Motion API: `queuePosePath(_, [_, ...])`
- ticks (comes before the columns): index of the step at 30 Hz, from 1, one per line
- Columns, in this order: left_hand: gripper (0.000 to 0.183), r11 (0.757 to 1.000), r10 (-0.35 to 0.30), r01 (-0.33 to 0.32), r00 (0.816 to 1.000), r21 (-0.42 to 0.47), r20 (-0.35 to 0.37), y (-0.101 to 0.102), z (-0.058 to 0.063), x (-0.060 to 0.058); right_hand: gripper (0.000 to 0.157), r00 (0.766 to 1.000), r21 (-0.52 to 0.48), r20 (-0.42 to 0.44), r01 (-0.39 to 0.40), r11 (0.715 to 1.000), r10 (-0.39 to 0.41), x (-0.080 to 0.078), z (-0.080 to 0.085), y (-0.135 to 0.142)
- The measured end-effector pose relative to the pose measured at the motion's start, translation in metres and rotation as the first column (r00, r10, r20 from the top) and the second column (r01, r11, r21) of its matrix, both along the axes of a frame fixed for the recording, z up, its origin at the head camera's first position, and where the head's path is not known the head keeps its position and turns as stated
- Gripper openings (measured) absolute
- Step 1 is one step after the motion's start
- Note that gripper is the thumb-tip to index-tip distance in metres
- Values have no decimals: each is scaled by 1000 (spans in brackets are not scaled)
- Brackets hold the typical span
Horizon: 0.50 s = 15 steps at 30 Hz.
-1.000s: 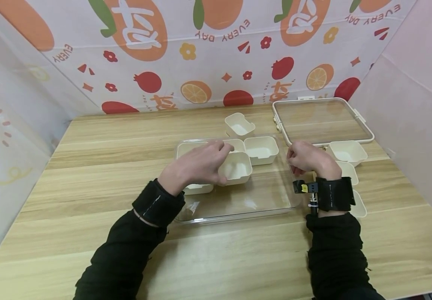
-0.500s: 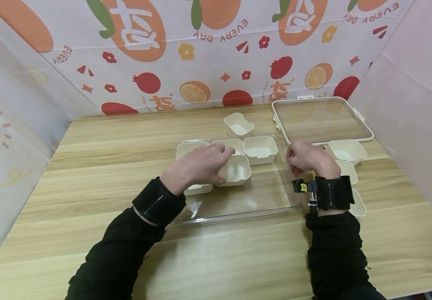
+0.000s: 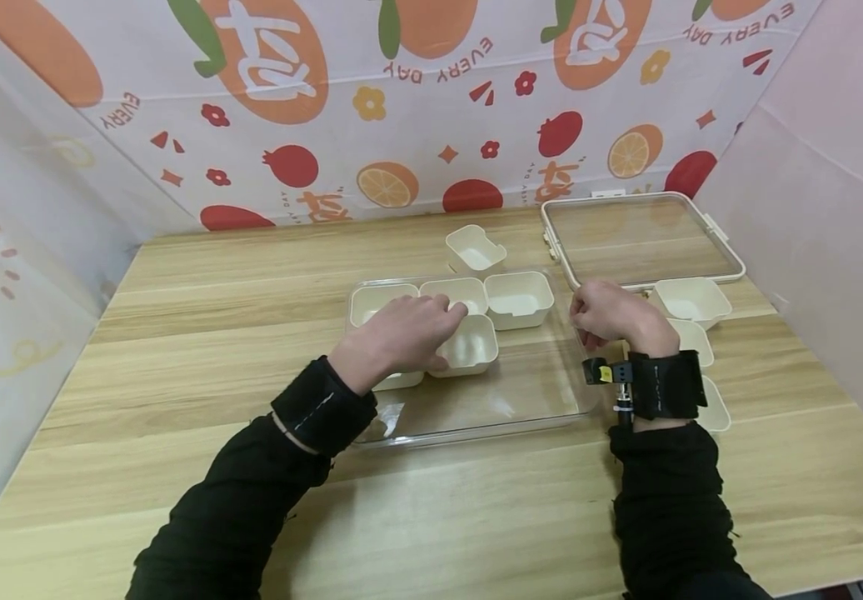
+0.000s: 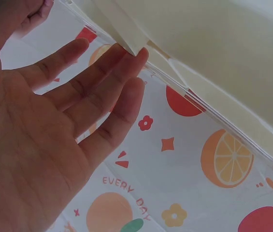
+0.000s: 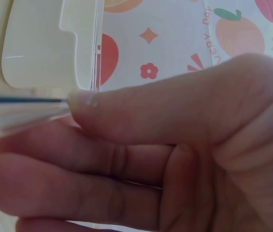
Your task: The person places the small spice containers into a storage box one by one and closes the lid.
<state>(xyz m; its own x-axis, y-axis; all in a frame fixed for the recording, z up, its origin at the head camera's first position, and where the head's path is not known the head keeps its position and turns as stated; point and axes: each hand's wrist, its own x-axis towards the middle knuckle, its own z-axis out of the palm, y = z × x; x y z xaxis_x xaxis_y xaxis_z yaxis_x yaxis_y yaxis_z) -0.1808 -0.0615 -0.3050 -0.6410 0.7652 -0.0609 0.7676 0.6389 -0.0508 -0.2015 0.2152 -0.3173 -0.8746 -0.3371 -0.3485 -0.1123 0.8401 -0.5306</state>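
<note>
My left hand (image 3: 407,335) is over the left part of a clear rectangular box (image 3: 499,408), fingers loosely extended at a small cream bin (image 3: 474,343). In the left wrist view its fingertips lie right at the edge of a cream bin wall (image 4: 126,29); its thumb is hidden there. Cream bins form the box's back row, among them a right one (image 3: 520,298); another front-left bin (image 3: 401,381) is mostly covered by the hand. My right hand (image 3: 611,315) pinches the box's right rim between thumb and fingers, the rim showing edge-on in the right wrist view.
Behind the box stands a notched cream bin (image 3: 476,250). A clear lid with a cream frame (image 3: 641,242) lies back right. Several more bins, including a cream bin (image 3: 691,300), line the right side beside my right wrist. Patterned cloth (image 3: 431,108) rises behind the wooden table (image 3: 214,400).
The cream bin under my left hand has shifted slightly toward me and sits lower. My left fingers have drawn off its far rim, slightly closer together. The right hand keeps its hold.
</note>
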Motion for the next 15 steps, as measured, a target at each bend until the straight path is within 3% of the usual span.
queuePosePath(7, [49, 1000, 25, -25, 999, 1, 25, 0, -1, 1, 13, 1000, -14, -2, -6, 1000, 6, 1, 1, 0])
queuePosePath(15, [48, 999, 29, -29, 1000, -23, -8, 1, -2, 1, 13, 1000, -11, 8, 3, 1000, -3, 0, 0, 0])
